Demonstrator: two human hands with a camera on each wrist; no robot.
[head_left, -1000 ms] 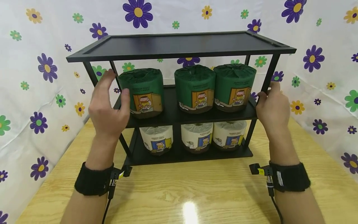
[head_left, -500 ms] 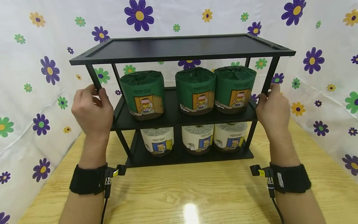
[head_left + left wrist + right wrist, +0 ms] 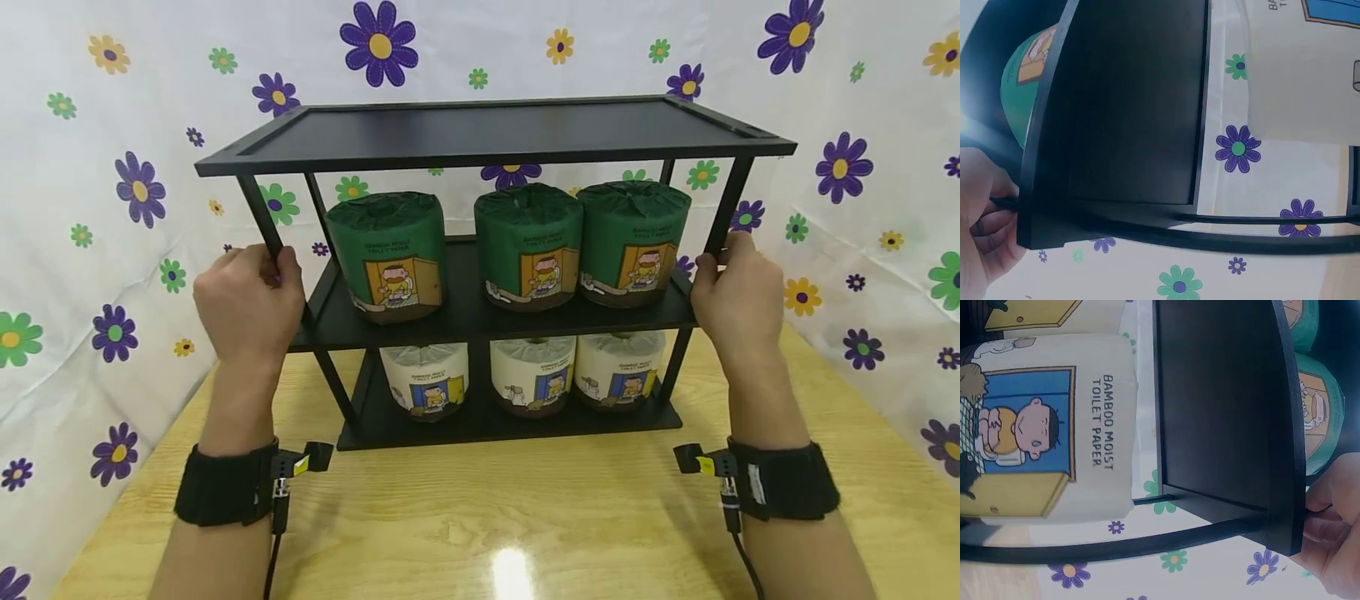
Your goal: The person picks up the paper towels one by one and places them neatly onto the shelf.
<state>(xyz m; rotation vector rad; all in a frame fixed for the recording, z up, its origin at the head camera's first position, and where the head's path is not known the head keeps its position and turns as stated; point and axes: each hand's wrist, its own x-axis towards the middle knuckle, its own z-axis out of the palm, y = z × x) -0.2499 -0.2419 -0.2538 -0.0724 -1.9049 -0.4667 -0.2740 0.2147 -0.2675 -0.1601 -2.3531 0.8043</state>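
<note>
A black shelf rack (image 3: 480, 132) with a top panel, a middle shelf and a bottom shelf stands in the middle of the head view. My left hand (image 3: 251, 304) holds its front left post just above the middle shelf. At the same height on the other side, my right hand (image 3: 738, 308) holds the front right post. On the middle shelf are three green-wrapped toilet paper rolls (image 3: 390, 258), one at left and two close together at right. Three white-wrapped toilet paper rolls (image 3: 426, 379) stand upright on the bottom shelf in a similar arrangement.
Beneath the rack is a light wooden table (image 3: 420, 508), with a bright glare spot near its front. A white cloth (image 3: 75, 192) printed with flowers hangs behind and along both sides. Black wrist bands (image 3: 225, 485) with small cameras and cables circle both wrists.
My left hand has moved left from beside the left green toilet paper roll, and its fingers have closed round the front left post. My right hand has stayed on its post.
</note>
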